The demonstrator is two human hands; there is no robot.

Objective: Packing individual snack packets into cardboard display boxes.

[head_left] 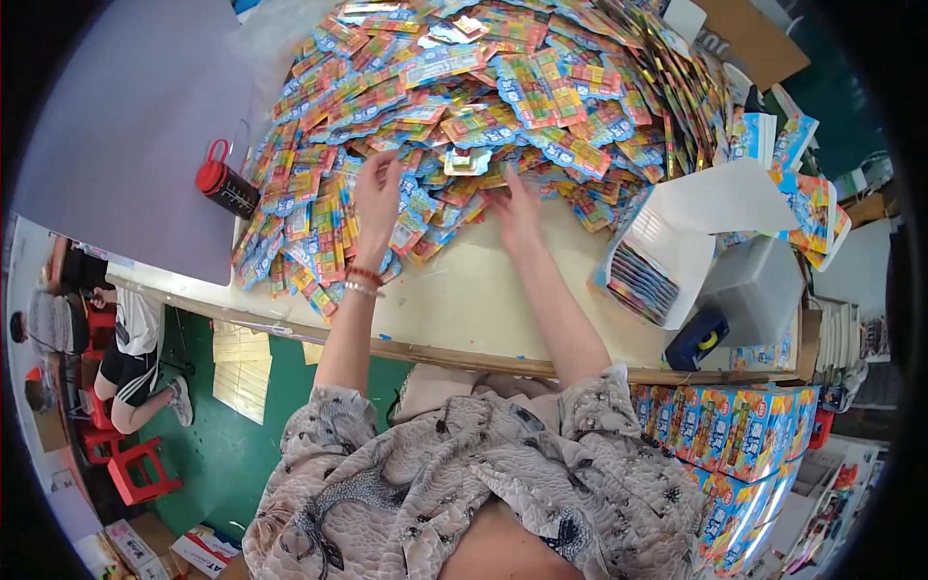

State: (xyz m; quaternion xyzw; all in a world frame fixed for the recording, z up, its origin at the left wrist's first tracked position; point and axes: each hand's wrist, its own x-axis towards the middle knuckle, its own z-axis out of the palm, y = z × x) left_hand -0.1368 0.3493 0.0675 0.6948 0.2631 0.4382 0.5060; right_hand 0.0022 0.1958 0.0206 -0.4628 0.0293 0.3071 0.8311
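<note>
A large heap of colourful flat candy packets [464, 126] with wavy blue edges covers the far part of the table. My left hand [378, 198] is at the near left side of the heap, its fingers loosely bent and apart, with nothing visible in them. Farther right, my right hand [517, 211] reaches to the heap's near edge, fingers apart and close to the packets. Between and just beyond my hands lies one packet turned pale side up [467, 161].
An open white box [667, 246] holds a row of packets on the right. Beside it stand a clear plastic bin [759, 290] and a blue tape dispenser [696, 340]. A black bottle with a red lid [227, 182] lies at left. Printed cartons [725, 435] are stacked below the table.
</note>
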